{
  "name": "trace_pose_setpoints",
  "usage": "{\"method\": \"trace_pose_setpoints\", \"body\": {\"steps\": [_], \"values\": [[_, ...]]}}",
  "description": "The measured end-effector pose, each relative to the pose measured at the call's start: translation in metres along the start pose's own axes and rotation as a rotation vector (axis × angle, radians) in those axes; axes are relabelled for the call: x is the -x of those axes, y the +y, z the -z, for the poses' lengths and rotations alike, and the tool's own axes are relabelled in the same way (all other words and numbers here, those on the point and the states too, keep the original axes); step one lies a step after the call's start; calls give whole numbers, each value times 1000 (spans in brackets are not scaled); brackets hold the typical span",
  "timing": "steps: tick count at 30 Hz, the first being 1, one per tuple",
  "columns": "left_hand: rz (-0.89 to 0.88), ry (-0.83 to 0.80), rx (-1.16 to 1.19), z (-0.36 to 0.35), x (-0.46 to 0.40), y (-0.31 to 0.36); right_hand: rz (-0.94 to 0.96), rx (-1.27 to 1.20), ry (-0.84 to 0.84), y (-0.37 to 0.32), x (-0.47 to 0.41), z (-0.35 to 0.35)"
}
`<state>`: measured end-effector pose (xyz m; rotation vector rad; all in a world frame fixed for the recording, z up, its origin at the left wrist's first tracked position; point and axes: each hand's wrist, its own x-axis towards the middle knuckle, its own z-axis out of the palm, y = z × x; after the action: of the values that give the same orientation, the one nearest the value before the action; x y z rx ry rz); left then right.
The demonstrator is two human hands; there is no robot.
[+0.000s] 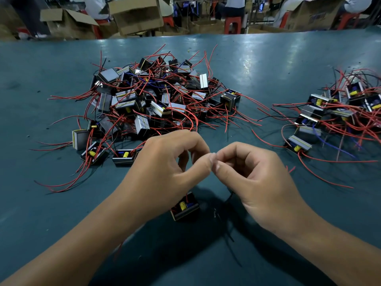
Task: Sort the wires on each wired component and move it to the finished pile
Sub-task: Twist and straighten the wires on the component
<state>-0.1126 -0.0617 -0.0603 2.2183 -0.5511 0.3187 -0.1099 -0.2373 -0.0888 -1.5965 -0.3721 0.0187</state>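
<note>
Hands: left (165, 162) and right (247, 172) pinch thin wires at frame centre.
Component (185, 206): dangles below.
Risk: wires slip, it drops.

no text, label or number is legible anywhere here.

Right pile (340, 116) cut by frame edge
</note>
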Motion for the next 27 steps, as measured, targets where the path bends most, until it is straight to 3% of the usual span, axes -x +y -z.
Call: {"method": "trace_pose_setpoints", "body": {"steps": [8, 13, 27], "values": [[-21, -160, -96, 9, -1, -2, 14, 178, -66, 0, -2, 3], [122, -290, 156, 10, -3, -11, -11, 106, -20, 1, -7, 8], [320, -100, 380, -8, 0, -15, -109, -82, 94, 8, -7, 1]]}}
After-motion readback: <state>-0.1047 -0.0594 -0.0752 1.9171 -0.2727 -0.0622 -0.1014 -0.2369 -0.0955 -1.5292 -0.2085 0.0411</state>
